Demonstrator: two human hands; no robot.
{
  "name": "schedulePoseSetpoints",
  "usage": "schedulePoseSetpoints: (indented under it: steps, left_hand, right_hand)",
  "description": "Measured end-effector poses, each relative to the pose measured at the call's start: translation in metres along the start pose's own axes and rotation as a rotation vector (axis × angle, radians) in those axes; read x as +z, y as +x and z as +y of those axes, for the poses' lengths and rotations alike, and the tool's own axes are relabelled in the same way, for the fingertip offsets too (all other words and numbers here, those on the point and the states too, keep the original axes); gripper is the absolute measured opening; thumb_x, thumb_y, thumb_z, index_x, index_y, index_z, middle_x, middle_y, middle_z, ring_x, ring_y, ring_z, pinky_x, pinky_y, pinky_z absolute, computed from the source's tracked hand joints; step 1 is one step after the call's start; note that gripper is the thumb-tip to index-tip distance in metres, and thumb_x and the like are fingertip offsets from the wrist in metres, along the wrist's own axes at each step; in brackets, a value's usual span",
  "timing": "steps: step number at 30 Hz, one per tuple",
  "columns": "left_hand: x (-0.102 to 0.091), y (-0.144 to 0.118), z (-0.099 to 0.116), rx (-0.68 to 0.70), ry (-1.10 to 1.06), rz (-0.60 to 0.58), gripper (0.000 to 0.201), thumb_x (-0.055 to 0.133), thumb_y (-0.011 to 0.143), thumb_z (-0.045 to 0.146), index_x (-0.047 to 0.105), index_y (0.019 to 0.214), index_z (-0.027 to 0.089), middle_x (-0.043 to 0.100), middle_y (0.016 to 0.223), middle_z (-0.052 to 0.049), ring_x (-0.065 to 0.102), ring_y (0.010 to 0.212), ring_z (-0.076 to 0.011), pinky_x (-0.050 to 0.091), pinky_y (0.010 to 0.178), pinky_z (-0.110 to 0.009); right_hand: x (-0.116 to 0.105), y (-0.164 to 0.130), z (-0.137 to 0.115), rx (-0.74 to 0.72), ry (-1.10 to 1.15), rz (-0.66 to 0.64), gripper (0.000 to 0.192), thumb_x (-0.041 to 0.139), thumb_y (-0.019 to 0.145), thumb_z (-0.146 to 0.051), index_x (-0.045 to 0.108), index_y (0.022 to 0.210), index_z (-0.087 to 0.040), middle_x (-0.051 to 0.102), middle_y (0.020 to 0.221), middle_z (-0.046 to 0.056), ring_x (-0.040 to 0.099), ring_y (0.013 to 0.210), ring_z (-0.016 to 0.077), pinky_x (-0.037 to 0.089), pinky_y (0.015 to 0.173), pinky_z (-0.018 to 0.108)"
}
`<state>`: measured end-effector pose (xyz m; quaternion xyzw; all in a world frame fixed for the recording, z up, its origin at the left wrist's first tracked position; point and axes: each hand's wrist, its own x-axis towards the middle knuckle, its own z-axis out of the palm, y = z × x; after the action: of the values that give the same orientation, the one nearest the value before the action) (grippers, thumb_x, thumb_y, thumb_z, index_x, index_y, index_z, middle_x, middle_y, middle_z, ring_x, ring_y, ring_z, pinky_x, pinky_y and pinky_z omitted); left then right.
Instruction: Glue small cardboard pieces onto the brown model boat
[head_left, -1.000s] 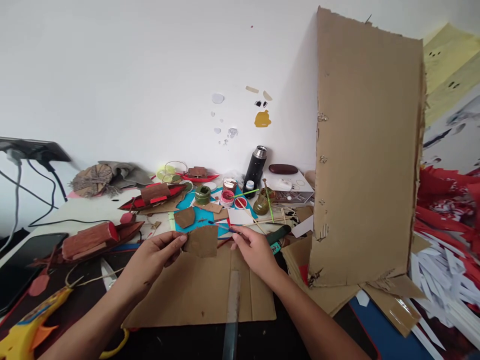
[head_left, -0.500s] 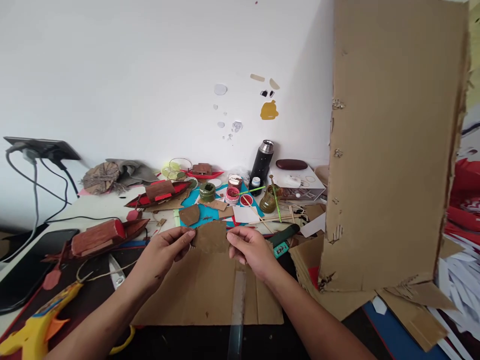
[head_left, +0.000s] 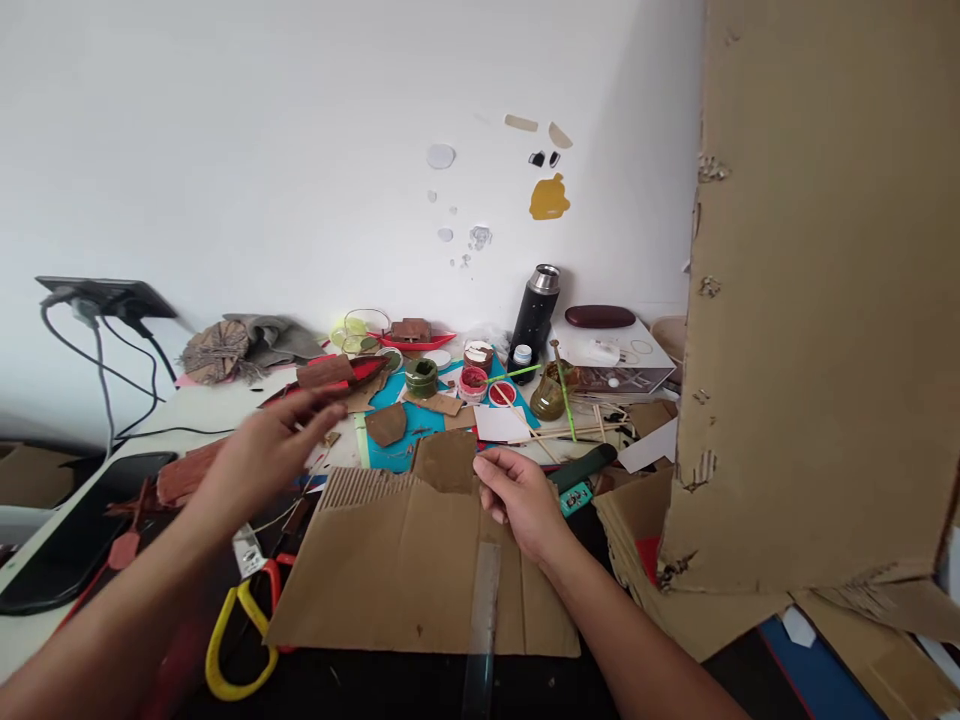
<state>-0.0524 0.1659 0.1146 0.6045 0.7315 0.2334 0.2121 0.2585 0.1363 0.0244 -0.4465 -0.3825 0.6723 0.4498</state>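
Observation:
My right hand [head_left: 517, 500] pinches the right edge of a small brown cardboard piece [head_left: 446, 460], above the far edge of a larger cardboard sheet [head_left: 375, 580]. My left hand [head_left: 266, 450], a little blurred, is in the air to the left. Its fingers are stretched with the thumb apart, and nothing shows in them. Behind it are two red-brown model boats, a near one [head_left: 184, 477] and a farther one [head_left: 326, 372], both partly covered by the hand. A clear ruler [head_left: 484, 610] lies on the sheet below my right hand.
Yellow-handled scissors [head_left: 225, 650] lie left of the sheet. Open paint jars, a green one [head_left: 421, 378] and a pink one [head_left: 473, 384], stand at the back near a black flask [head_left: 534, 315]. A tall cardboard panel [head_left: 817, 300] rises on the right.
My left hand has let go of the small cardboard piece and moved left. My right hand keeps hold of it. The view has shifted, and the yellow glue gun at left is out of sight.

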Motion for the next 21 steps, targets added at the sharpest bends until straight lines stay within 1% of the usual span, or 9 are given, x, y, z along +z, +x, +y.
schedulePoseSetpoints:
  steps: [1, 3, 5, 9, 11, 13, 15, 17, 21]
  left_hand:
    - [-0.010, 0.011, -0.001, -0.014, 0.102, 0.072, 0.085, 0.054, 0.092, 0.086, 0.078, 0.142, 0.022, 0.083, 0.120, -0.016, 0.074, 0.114, -0.0428, 0.059, 0.097, -0.050]
    - [-0.024, 0.032, -0.001, -0.029, 0.267, 0.155, 0.085, 0.051, 0.100, 0.076, 0.065, 0.160, 0.016, 0.069, 0.159, -0.026, 0.063, 0.146, -0.0530, 0.051, 0.118, -0.067]
    - [-0.029, 0.049, 0.000, -0.042, 0.382, 0.172, 0.087, 0.046, 0.107, 0.071, 0.054, 0.168, 0.011, 0.056, 0.173, -0.033, 0.053, 0.157, -0.0578, 0.045, 0.124, -0.076]
    - [-0.019, 0.072, 0.004, -0.069, 0.507, 0.091, 0.089, 0.045, 0.111, 0.077, 0.053, 0.167, 0.008, 0.057, 0.169, -0.036, 0.059, 0.153, -0.0595, 0.049, 0.119, -0.080]
    - [-0.011, 0.081, 0.006, -0.078, 0.540, 0.046, 0.083, 0.055, 0.111, 0.077, 0.058, 0.163, 0.012, 0.063, 0.164, -0.031, 0.066, 0.147, -0.0523, 0.053, 0.118, -0.076]
    - [-0.004, 0.089, 0.007, -0.091, 0.568, 0.021, 0.070, 0.067, 0.111, 0.069, 0.063, 0.158, 0.018, 0.068, 0.159, -0.021, 0.070, 0.141, -0.0414, 0.058, 0.118, -0.069]
    - [0.000, 0.095, 0.010, -0.104, 0.592, 0.011, 0.057, 0.074, 0.110, 0.059, 0.067, 0.152, 0.021, 0.070, 0.155, -0.015, 0.073, 0.135, -0.0345, 0.062, 0.116, -0.062]
    - [0.002, 0.100, 0.012, -0.105, 0.607, 0.005, 0.054, 0.076, 0.110, 0.056, 0.069, 0.150, 0.020, 0.071, 0.153, -0.015, 0.073, 0.133, -0.0338, 0.063, 0.114, -0.060]
    - [0.001, 0.105, 0.014, -0.101, 0.618, -0.012, 0.059, 0.072, 0.109, 0.065, 0.069, 0.148, 0.020, 0.071, 0.152, -0.016, 0.072, 0.134, -0.0347, 0.061, 0.115, -0.062]
  right_hand:
    - [-0.001, 0.000, 0.001, -0.005, 0.005, 0.017, 0.057, 0.098, 0.076, -0.071, 0.075, 0.091, -0.021, 0.059, 0.055, -0.007, 0.042, 0.048, 0.0096, 0.025, 0.043, 0.023]
    - [-0.001, -0.001, 0.002, -0.010, 0.015, 0.036, 0.056, 0.098, 0.076, -0.070, 0.075, 0.091, -0.021, 0.058, 0.055, -0.007, 0.043, 0.049, 0.0102, 0.026, 0.043, 0.023]
    - [-0.001, -0.002, 0.003, -0.011, 0.019, 0.036, 0.055, 0.098, 0.077, -0.070, 0.076, 0.091, -0.021, 0.057, 0.055, -0.007, 0.044, 0.049, 0.0106, 0.027, 0.043, 0.023]
    - [-0.004, -0.004, 0.003, -0.014, 0.023, 0.041, 0.055, 0.097, 0.077, -0.069, 0.076, 0.091, -0.021, 0.057, 0.055, -0.007, 0.045, 0.049, 0.0107, 0.027, 0.043, 0.023]
    - [-0.005, -0.003, 0.002, -0.016, 0.025, 0.049, 0.054, 0.097, 0.076, -0.069, 0.075, 0.091, -0.022, 0.058, 0.055, -0.007, 0.045, 0.048, 0.0107, 0.027, 0.043, 0.023]
    - [-0.006, -0.003, 0.002, -0.019, 0.025, 0.050, 0.053, 0.096, 0.076, -0.068, 0.074, 0.091, -0.022, 0.058, 0.055, -0.008, 0.044, 0.048, 0.0107, 0.027, 0.043, 0.023]
    - [-0.007, -0.003, 0.002, -0.022, 0.020, 0.044, 0.053, 0.094, 0.077, -0.068, 0.074, 0.090, -0.022, 0.058, 0.055, -0.007, 0.045, 0.048, 0.0108, 0.027, 0.043, 0.023]
    - [-0.006, -0.002, 0.002, -0.024, 0.014, 0.033, 0.051, 0.093, 0.078, -0.068, 0.073, 0.090, -0.022, 0.058, 0.055, -0.007, 0.045, 0.048, 0.0110, 0.028, 0.043, 0.024]
    - [-0.005, -0.003, 0.001, -0.029, 0.003, 0.012, 0.049, 0.090, 0.080, -0.067, 0.072, 0.090, -0.023, 0.058, 0.056, -0.008, 0.046, 0.048, 0.0113, 0.031, 0.045, 0.024]
